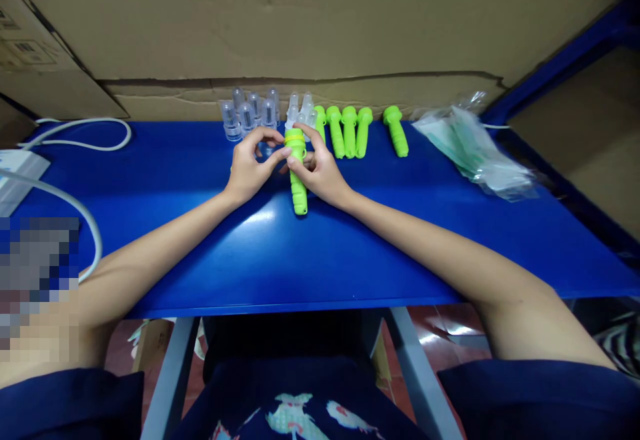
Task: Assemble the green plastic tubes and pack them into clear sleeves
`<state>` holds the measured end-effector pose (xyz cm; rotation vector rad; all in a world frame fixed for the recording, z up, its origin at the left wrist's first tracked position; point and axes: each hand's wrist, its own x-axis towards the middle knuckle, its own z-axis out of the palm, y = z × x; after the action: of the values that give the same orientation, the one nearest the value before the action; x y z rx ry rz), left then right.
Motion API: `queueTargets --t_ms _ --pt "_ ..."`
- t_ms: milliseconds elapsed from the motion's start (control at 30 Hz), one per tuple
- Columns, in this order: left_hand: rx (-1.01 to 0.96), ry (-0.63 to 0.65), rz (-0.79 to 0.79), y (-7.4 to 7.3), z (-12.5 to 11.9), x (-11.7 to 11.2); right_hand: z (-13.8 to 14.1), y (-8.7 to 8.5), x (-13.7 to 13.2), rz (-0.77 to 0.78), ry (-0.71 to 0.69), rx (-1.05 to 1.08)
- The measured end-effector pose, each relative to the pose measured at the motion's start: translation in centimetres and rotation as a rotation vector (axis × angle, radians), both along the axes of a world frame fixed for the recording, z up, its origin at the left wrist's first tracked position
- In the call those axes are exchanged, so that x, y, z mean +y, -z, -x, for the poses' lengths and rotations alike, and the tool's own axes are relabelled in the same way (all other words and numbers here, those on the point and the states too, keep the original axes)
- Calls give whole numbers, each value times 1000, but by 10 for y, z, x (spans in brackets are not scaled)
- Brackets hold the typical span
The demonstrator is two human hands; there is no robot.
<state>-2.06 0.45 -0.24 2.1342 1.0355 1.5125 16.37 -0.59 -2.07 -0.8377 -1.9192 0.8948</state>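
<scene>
A lime-green plastic flashlight body (299,190) with a ribbed handle is held over the middle of the table, its wide end pointing away from me. Around that wide end runs a yellow ring (295,138). My right hand (320,168) grips the body from the right, thumb on top and forefinger reaching to the wide end. From the left, my left hand (254,165) pinches at the ring with thumb and forefinger. Just beyond my hands stand several clear domed covers (246,117) and some frosted white pieces (303,110).
Several more green flashlight bodies (349,132) lie in a row at the back, one (397,131) apart to the right. Plastic bags (473,147) lie farther right. A white cable (95,227) loops at left. Cardboard (300,27) walls the back of the blue table (225,260).
</scene>
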Motion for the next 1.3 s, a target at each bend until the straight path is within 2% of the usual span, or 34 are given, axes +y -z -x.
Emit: queueTargets --t_ms 400,567,733,867,1300 --pt "-6 -20 -8 -7 -2 -7 1 -5 -4 44 30 -22" --pt "6 13 0 -8 -2 -6 1 -4 -5 55 47 1" --pt "0 68 76 -6 0 -4 -1 -3 -5 56 21 13" --pt "0 91 76 -7 1 -6 -1 -4 -7 67 -4 26" --pt "-7 104 93 -9 1 -7 -1 -4 -9 51 31 51"
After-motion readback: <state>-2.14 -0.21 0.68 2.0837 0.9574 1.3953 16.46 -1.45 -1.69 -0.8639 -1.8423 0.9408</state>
